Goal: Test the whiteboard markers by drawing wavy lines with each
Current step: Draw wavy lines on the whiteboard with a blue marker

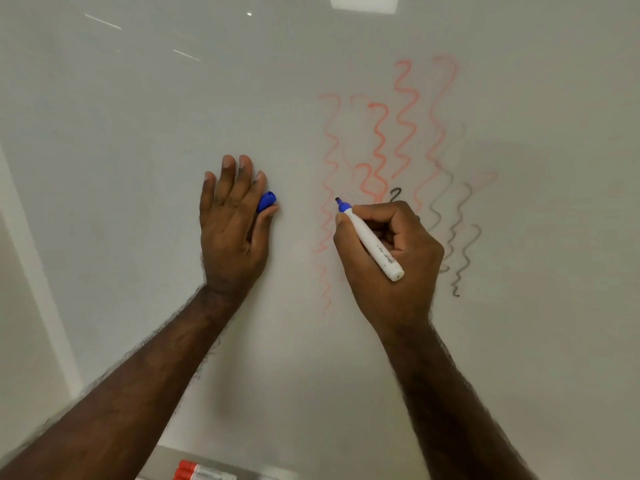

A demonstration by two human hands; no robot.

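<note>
My right hand (391, 258) grips a white marker (374, 245) with a blue collar, its dark tip (338, 200) touching the whiteboard (138, 133) beside the red wavy lines (381, 147). Grey-black wavy lines (460, 233) run to the right of that hand. My left hand (232, 223) lies flat against the board with fingers straight, and it pinches the blue cap (266, 201) between thumb and forefinger.
Red-capped markers (194, 472) lie on the tray (242, 469) at the bottom edge of the board. The board's left edge (38, 265) slants down the left side. A ceiling light reflects at the top (363, 3).
</note>
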